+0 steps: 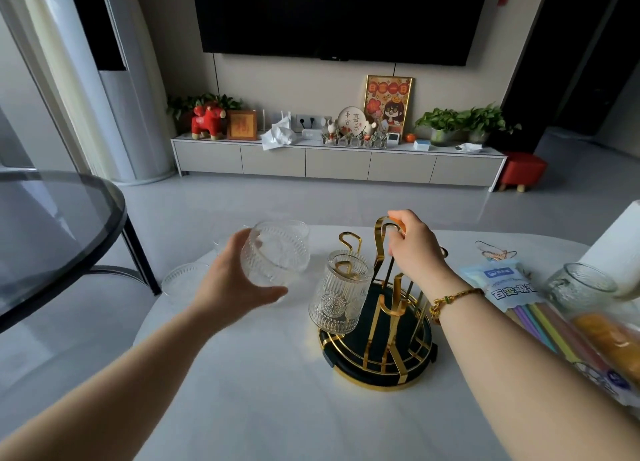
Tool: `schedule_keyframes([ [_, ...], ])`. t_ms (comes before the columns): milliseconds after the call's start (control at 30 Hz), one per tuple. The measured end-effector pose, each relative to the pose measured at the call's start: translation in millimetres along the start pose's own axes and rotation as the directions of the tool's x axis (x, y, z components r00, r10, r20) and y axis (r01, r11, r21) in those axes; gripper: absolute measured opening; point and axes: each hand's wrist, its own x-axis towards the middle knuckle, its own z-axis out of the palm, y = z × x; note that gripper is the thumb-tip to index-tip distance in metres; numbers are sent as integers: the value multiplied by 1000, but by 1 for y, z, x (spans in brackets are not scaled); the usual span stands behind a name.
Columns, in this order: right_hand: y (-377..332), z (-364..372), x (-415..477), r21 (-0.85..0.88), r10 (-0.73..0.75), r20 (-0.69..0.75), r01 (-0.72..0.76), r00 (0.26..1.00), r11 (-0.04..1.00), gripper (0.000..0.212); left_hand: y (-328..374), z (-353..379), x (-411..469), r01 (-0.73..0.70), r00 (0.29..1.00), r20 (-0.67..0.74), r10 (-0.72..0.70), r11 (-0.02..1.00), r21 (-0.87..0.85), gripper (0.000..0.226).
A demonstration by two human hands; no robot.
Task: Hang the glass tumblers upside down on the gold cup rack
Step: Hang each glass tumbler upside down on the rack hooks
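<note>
Head view: the left hand [230, 280] holds a ribbed glass tumbler [275, 252] in the air, fingers wrapped around its side, left of the gold cup rack [381, 308]. The right hand [414, 249] is closed around the rack's tall centre handle [382, 232], steadying it on the white table [259, 374]. One tumbler [341, 292] already hangs mouth-down on a left-side prong. Another gold prong [349, 240] stands bare just behind it, and that looks like the natural target. More glasses [183, 280] lie on the table to the far left, partly hidden by the left arm.

To do this step well, the held tumbler should be turned fully mouth-down before it nears the rack, then lowered straight over the bare prong so the hook goes up inside without knocking the rim. The hung tumbler sits just beside that prong, so the approach is better made from above and behind, not from the side, to avoid glass striking glass. The right hand's hold on the handle is worth having until the tumbler settles, since the rack could tip or turn.
</note>
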Motion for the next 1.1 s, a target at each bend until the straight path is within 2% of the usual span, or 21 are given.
schedule_keyframes([
  [100, 3, -2, -2, 27, 0, 17, -1, 1000, 1000, 36, 18, -10, 23, -83, 996, 46, 74, 959, 270, 90],
  [200, 6, -3, -4, 65, 3, 37, -6, 999, 998, 37, 36, -17, 47, -230, 973, 120, 197, 838, 495, 89],
  [300, 8, -2, -4, 99, -3, 48, -2, 999, 995, 37, 53, -21, 73, -378, 925, 257, 279, 624, 684, 90],
  [367, 10, -1, -3, 116, -9, 46, 4, 999, 993, 37, 66, -20, 90, -462, 883, 352, 311, 437, 772, 91],
  [467, 12, -1, -3, 148, -36, 52, 28, 998, 989, 37, 83, -15, 109, -580, 792, 536, 292, 89, 810, 91],
  [533, 14, -1, -3, 174, -52, 58, 41, 997, 984, 37, 93, -9, 120, -613, 747, 617, 246, -102, 783, 91],
  [600, 15, -1, -4, 206, -64, 62, 50, 996, 977, 36, 105, -1, 126, -634, 707, 676, 209, -236, 736, 91],
  [700, 16, 0, -5, 255, -70, 56, 54, 996, 965, 36, 116, 17, 128, -686, 601, 786, 144, -411, 600, 87],
  [833, 18, 1, -5, 282, -83, 47, 66, 995, 957, 36, 115, 42, 123, -740, 482, 869, 111, -479, 472, 84],
  [1100, 22, 2, -5, 327, -86, 46, 66, 995, 943, 36, 96, 76, 115, -830, 361, 930, 70, -431, 355, 74],
])
